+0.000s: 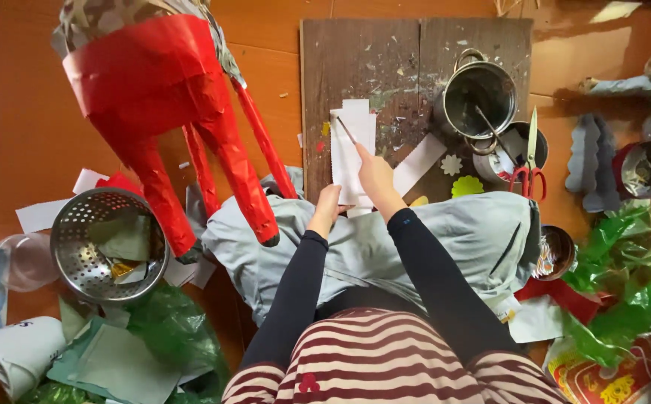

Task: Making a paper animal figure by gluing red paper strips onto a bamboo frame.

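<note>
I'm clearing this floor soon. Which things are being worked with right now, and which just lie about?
In use:
left hand
right hand
white paper strip
thin stick
wooden board

Lying about:
colander
red scissors
steel pot
red paper animal
green plastic

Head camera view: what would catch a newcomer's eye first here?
The big red paper figure with long legs hangs at the upper left, above a metal colander. In the middle, the right hand holds a thin stick to white paper strips on a paint-spattered wooden board, with the left hand at their lower edge. Red-handled scissors lie across metal pots at the right.
</note>
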